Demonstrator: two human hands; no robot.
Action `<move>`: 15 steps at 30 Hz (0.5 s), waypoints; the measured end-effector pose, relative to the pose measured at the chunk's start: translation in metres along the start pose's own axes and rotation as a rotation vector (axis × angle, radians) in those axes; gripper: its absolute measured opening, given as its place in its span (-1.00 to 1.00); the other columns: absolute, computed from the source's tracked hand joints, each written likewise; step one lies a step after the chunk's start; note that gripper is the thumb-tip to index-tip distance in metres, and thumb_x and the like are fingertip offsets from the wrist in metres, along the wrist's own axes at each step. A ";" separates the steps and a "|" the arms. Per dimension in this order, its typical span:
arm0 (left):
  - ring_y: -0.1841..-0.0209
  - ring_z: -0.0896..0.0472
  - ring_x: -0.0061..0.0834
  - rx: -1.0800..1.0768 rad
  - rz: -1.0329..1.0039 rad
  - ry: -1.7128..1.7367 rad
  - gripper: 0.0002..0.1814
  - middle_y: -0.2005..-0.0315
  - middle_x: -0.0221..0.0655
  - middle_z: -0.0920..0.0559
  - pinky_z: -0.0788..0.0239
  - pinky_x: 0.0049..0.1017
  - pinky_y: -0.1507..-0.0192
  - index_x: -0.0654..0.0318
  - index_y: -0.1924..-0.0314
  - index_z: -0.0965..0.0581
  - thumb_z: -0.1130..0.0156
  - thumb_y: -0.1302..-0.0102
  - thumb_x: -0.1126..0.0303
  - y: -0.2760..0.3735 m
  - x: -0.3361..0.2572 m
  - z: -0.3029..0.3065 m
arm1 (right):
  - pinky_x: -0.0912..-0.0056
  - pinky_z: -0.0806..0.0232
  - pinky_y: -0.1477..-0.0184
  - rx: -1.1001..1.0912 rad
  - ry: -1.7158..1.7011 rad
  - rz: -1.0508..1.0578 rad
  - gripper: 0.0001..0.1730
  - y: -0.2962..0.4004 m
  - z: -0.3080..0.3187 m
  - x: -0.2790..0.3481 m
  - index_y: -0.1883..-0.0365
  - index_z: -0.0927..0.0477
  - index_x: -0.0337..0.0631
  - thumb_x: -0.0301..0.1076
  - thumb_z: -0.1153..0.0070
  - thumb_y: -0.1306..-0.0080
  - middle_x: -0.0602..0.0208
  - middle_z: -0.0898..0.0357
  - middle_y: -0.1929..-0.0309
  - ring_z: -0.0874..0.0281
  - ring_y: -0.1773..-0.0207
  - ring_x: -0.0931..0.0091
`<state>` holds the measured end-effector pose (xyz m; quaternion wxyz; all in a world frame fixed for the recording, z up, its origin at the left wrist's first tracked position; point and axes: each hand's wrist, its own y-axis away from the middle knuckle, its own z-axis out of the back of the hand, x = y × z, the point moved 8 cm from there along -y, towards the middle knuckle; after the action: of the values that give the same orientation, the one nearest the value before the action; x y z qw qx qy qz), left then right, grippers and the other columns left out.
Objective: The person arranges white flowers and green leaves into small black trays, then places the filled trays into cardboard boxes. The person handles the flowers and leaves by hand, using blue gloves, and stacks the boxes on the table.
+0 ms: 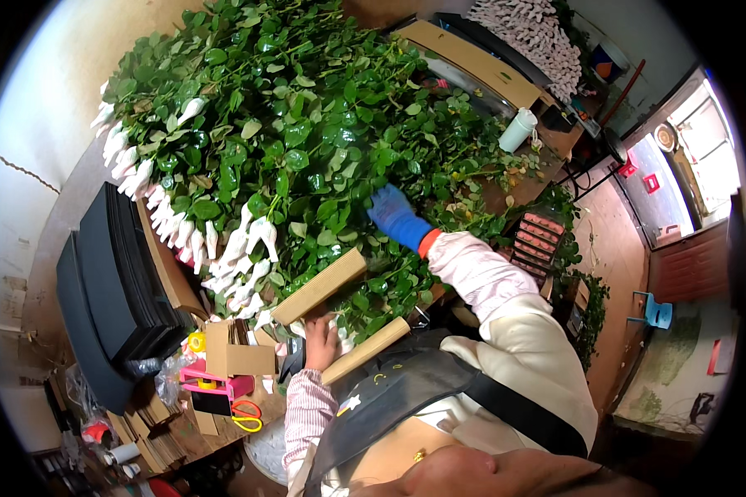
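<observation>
My right hand [396,214], in a blue knitted glove with an orange cuff, reaches into a large heap of leafy rose stems [298,143]. Its fingertips run into the leaves, so a grip cannot be told. My bare left hand [321,345] lies lower left, between a corrugated cardboard strip [320,286] and a second cardboard strip [367,351]. Beneath its fingers are pale flower heads, partly hidden; whether it holds one is unclear. Leafy stems [379,298] lie between the two strips. Flower heads in white net sleeves [236,255] line the heap's left edge.
Black sheets [121,273] stand stacked at left. Below them are a pink tape dispenser [217,388], scissors with orange and yellow handles [247,417] and cut cardboard [248,359]. A pale bottle [518,130] stands on the table's right. More netted flowers [534,43] lie beyond.
</observation>
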<state>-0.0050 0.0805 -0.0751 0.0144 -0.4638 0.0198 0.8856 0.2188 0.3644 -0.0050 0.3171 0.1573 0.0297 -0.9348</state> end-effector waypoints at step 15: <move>0.01 -0.60 -0.07 -0.173 0.027 0.130 -0.76 0.14 -0.11 -0.63 -0.45 -0.24 -0.07 0.28 0.01 -0.66 -0.39 -0.36 0.37 0.003 0.005 0.008 | 0.09 -0.54 -0.06 -0.986 -0.348 0.135 -0.46 0.077 0.256 -0.076 -0.15 -0.71 0.20 -0.52 -0.13 -0.22 0.35 -0.67 0.10 -0.64 0.03 0.25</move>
<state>-0.0143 0.0775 -0.0750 -0.0387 -0.5194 -0.0495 0.8522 0.2515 0.3081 0.2655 0.4133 -0.1665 0.4026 -0.7996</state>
